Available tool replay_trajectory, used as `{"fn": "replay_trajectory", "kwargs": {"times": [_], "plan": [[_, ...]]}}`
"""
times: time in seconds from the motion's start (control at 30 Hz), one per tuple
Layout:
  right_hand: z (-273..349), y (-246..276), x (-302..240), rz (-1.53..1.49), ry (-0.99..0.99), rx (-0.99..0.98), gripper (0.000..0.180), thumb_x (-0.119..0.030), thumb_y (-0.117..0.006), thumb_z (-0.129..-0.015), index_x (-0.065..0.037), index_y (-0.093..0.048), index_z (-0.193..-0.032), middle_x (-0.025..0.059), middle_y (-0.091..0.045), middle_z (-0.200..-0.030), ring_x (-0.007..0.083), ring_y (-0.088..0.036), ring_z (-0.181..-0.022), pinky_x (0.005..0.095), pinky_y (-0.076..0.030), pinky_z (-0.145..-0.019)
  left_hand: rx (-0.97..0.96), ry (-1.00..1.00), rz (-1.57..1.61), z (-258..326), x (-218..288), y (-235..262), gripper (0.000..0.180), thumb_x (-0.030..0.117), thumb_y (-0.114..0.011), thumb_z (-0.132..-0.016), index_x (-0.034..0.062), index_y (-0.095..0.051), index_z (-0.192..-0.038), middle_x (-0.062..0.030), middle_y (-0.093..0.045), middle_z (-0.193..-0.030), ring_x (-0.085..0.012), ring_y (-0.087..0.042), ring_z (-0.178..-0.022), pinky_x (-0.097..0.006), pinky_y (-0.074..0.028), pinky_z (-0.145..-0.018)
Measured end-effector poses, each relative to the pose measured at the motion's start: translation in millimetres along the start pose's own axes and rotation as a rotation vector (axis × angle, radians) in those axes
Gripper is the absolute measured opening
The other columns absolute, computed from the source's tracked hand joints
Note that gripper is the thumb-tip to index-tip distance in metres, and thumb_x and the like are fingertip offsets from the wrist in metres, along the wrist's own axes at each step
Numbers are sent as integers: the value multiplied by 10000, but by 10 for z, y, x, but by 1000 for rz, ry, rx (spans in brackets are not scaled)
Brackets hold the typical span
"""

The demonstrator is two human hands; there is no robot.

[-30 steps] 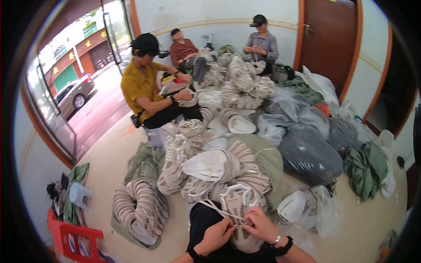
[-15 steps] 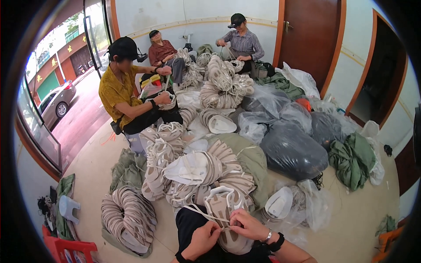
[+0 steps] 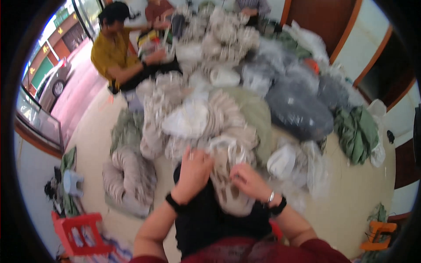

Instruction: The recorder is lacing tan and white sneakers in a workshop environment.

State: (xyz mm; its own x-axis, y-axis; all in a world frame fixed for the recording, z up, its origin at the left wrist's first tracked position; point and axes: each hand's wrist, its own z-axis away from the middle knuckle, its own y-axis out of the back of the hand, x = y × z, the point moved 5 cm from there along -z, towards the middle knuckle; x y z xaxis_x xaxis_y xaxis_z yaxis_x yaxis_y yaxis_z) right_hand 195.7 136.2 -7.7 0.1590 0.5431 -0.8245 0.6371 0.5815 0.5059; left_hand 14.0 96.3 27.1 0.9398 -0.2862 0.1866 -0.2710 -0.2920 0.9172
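Note:
A beige and white shoe upper [image 3: 232,199] lies on my black-clad lap, its white collar end pointing away from me. At its left edge, my left hand [image 3: 195,171] has the fingers pointing away; motion smears them, so their grip is unclear. My right hand [image 3: 251,180] is on the right part of the upper, fingers curled and pressed together over the lacing area. What they pinch is too blurred to make out. Just beyond lies a large heap of similar uppers [image 3: 234,116], with one showing its white underside [image 3: 186,120].
A bundle of nested uppers [image 3: 131,182] sits on the floor at left, near a red plastic chair [image 3: 83,232] and a small blue stool [image 3: 73,182]. Dark plastic-wrapped bags [image 3: 298,109] lie at right. A person in yellow [image 3: 114,55] sits at far left; others sit beyond.
My left hand has moved away from me and left, up beside the upper. My right hand stays over the upper. The view has tilted down, showing more of my arms and lap.

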Motion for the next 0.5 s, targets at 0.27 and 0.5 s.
{"fn": "replay_trajectory", "kwargs": {"times": [0.27,0.5], "plan": [[26,23,-26,-259,-358,-50,460,-68,-668,-786,-68,-502,-1215,67,-488,-1106,130,-511,-709,260,-454,-656,-127,82,271,23,-97,92,180,27,-574,-827,94,-540,-991,-61,-584,-817,-293,-597,-896,-533,-267,-1099],[80,12,-121,-184,-276,-78,622,-94,-704,-760,-65,-442,-1323,84,-467,-1127,138,-511,-718,271,-465,-675,-391,449,782,-7,27,290,280,91,-655,-873,98,-575,-1142,46,-415,-595,-73,-390,-581,-282,-446,-696]]}}
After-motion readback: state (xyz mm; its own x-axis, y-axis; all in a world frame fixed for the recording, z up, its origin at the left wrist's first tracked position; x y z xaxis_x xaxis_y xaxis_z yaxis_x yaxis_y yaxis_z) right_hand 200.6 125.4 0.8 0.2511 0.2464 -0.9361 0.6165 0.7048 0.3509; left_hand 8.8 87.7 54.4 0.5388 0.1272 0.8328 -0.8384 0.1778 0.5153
